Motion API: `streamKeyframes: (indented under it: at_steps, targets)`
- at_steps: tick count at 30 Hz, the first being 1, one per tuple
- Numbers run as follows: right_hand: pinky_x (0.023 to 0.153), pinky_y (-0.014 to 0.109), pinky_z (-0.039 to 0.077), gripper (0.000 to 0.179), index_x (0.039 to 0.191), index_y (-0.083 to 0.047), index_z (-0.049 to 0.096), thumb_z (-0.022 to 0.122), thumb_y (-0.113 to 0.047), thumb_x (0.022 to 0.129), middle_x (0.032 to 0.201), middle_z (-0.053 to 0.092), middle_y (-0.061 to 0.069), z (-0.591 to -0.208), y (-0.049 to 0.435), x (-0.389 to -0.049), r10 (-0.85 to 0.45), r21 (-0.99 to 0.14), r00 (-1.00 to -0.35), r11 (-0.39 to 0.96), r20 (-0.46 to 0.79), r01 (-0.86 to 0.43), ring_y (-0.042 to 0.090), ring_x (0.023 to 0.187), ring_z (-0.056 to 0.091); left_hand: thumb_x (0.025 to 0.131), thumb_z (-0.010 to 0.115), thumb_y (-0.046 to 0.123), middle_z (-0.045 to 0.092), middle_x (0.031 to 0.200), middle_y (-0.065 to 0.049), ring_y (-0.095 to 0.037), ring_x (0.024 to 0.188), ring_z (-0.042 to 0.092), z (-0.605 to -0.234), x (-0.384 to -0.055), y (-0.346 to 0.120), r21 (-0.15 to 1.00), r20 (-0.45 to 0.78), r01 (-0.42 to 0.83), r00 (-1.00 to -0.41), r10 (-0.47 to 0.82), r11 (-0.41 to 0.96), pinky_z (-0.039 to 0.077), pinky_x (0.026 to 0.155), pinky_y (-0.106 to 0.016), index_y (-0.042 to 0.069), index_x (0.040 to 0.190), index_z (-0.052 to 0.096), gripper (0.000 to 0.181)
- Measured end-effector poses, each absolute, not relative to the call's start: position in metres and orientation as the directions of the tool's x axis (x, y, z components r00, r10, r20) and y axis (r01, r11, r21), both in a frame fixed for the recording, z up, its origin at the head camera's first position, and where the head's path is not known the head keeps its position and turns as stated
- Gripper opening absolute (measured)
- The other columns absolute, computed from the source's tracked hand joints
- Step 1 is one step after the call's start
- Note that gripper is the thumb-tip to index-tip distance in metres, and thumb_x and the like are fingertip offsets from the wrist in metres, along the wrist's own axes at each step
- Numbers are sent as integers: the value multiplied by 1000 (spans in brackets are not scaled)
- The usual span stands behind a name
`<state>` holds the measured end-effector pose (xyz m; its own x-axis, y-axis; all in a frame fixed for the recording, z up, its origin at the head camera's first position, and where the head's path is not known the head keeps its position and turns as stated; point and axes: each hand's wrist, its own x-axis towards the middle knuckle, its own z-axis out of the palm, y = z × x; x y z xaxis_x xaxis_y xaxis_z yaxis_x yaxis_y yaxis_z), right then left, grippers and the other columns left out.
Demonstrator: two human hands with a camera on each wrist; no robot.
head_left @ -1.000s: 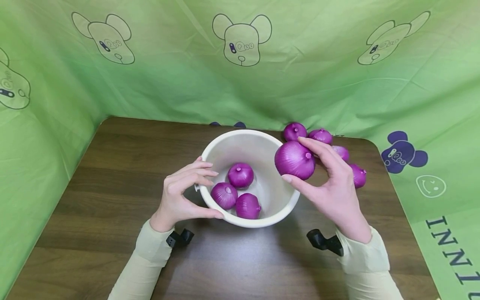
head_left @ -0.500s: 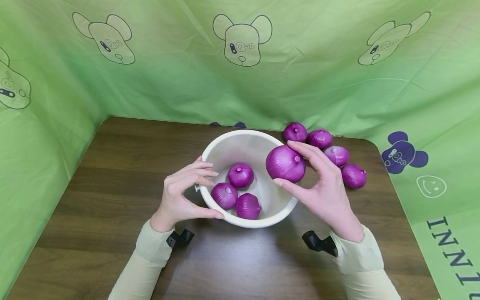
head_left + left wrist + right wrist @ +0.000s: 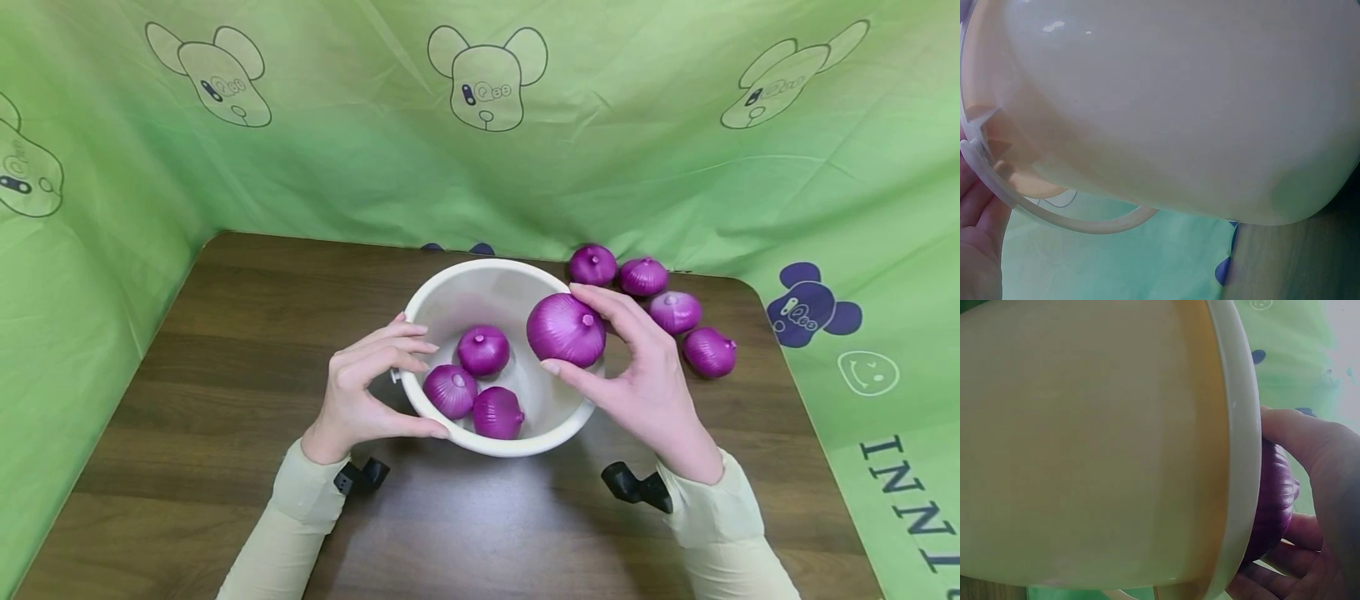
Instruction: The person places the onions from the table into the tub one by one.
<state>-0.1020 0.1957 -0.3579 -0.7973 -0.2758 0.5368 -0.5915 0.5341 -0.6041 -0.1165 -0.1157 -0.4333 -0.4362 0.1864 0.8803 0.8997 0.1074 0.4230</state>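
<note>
A white bucket (image 3: 504, 448) stands on the table with three purple onions (image 3: 483, 350) lying inside it. My left hand (image 3: 367, 383) grips the bucket's left rim, its fingers over the edge and the thumb along the near side. Over the right part of the opening, my right hand (image 3: 645, 375) holds another purple onion (image 3: 566, 330) between thumb and fingers. In the right wrist view that onion (image 3: 1272, 500) shows partly behind the bucket rim (image 3: 1241, 425). The left wrist view is mostly the bucket's wall (image 3: 1179, 106), with its handle (image 3: 1085, 224) hanging below.
Several more purple onions (image 3: 675, 312) lie in a loose row at the table's back right. Green printed cloth (image 3: 337, 167) hangs behind and at both sides of the brown wooden table (image 3: 225, 375).
My right hand has moved left with the onion, from the bucket's right rim to over its opening. The left hand and the bucket have stayed in place.
</note>
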Motion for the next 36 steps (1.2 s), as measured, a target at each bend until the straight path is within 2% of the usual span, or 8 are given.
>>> streamKeyframes:
  at_steps: [8, 15, 19, 29, 36]
  targets:
    - [98, 21, 50, 78, 136, -6, 63, 95, -1, 65, 136, 62, 6, -345, 185, -94, -265, -599, -785, 525, 560, -605, 19, 118, 60, 61, 98, 49, 75, 100, -16, -33, 105, 68, -433, -117, -116, 421, 881, 902, -433, 191, 99, 46, 106, -59, 1, 87, 72, 60]
    - [113, 33, 41, 87, 144, -17, 59, 96, -7, 67, 146, 56, -2, -354, 194, -99, -262, -604, -796, 535, 546, -590, 23, 135, 50, 62, 97, 50, 75, 99, -16, -33, 104, 68, -434, -116, -116, 422, 880, 901, -434, 192, 102, 46, 106, -59, 1, 87, 72, 61]
    - [112, 33, 42, 86, 145, -19, 58, 96, -9, 69, 147, 55, -4, -356, 197, -100, -264, -608, -802, 540, 535, -583, 21, 134, 51, 63, 96, 52, 74, 99, -17, -34, 104, 68, -435, -117, -116, 427, 878, 898, -440, 190, 108, 46, 106, -59, 1, 87, 72, 61]
    - [112, 34, 42, 77, 138, -12, 64, 94, -2, 67, 139, 61, 2, -359, 200, -101, -225, -608, -781, 517, 583, -603, 25, 129, 55, 64, 95, 54, 74, 98, -17, -33, 104, 69, -436, -117, -116, 429, 876, 896, -444, 189, 115, 46, 106, -59, 1, 87, 72, 62]
    - [113, 34, 41, 77, 140, -12, 63, 92, 1, 70, 141, 60, 0, -360, 205, -99, -210, -614, -795, 534, 569, -581, 24, 132, 54, 63, 96, 52, 75, 99, -16, -35, 103, 69, -436, -117, -116, 421, 880, 900, -436, 188, 112, 46, 106, -59, 1, 87, 72, 61]
